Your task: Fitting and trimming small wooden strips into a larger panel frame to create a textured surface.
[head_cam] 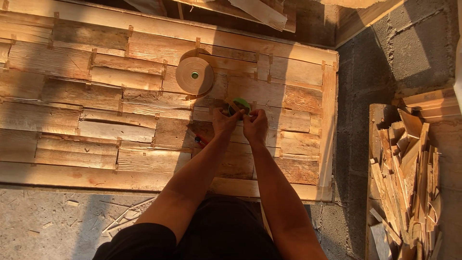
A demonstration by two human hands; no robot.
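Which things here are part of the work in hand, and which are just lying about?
In use:
left hand
right hand
green tape roll
panel of patched veneer strips
large brown tape roll

Lying about:
pile of wood scraps
red tool, partly hidden under the left arm

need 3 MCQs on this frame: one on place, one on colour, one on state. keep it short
1. Where is the big tan tape roll?
A. On the wood-strip panel, beyond the hands
B. On the concrete floor
C. On the scrap pile

2. What colour is the small roll at the fingers?
A. Red
B. Green
C. Blue

3. How are the two hands placed?
A. Far apart
B. One out of view
C. Close together at the small roll

Answers:
1 A: the roll lies flat on the panel, farther from the person than the left hand and right hand.
2 B: its visible rim is green.
3 C: both hands meet side by side at the green roll.
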